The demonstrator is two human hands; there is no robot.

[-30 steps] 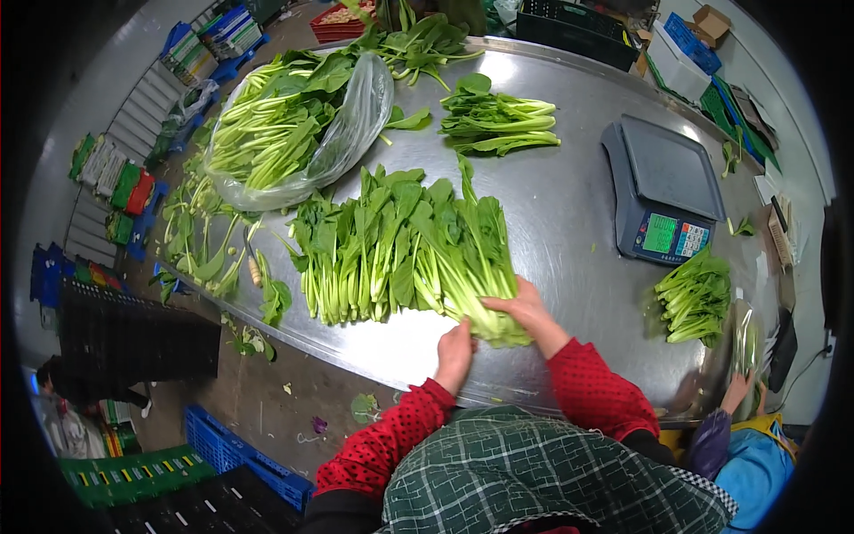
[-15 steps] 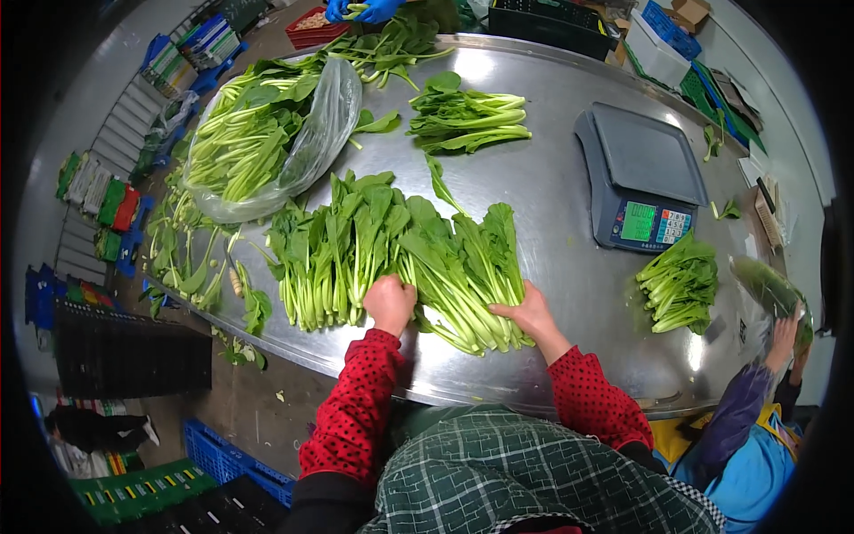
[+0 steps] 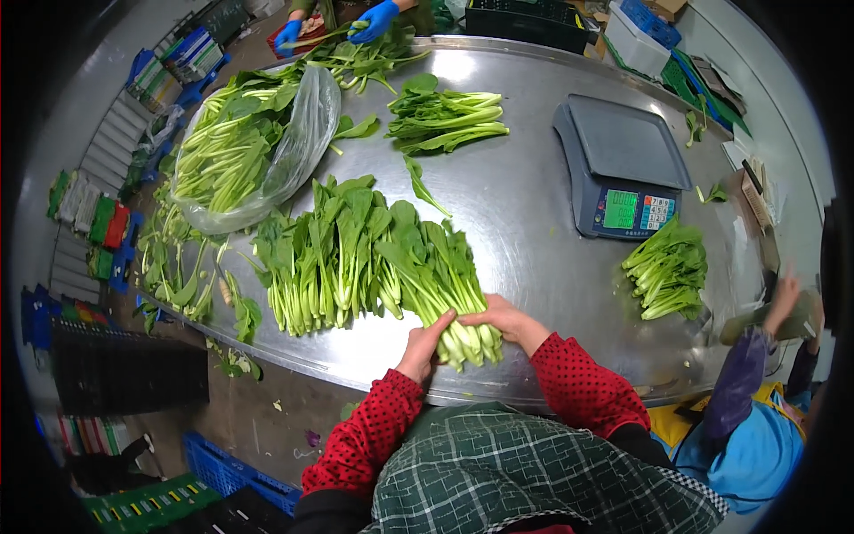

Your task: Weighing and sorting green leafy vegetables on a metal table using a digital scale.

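Note:
My left hand (image 3: 423,348) and my right hand (image 3: 504,319) are closed around the stem ends of a bunch of leafy greens (image 3: 442,283), one on each side. Its pale green stems point toward me and its leaves fan out away from me. Left of it, more leafy greens (image 3: 329,258) lie in a row on the steel table (image 3: 525,214), stems toward me. A single loose leafy stalk (image 3: 422,185) rests just beyond the bunch. My fingertips under the stems are hidden.
A clear bag (image 3: 313,133) full of greens stands far left, near a knife (image 3: 224,287). Further bunches (image 3: 449,120) (image 3: 667,271) lie beyond and right, near a digital scale (image 3: 623,165). A co-worker's blue-gloved hands (image 3: 374,21) are across the table; another person (image 3: 743,427) works at right.
My left hand has moved right from the row onto the bunch. Both hands now squeeze its stems closer together, nearer the table edge. The loose stalk lies apart from the bunch.

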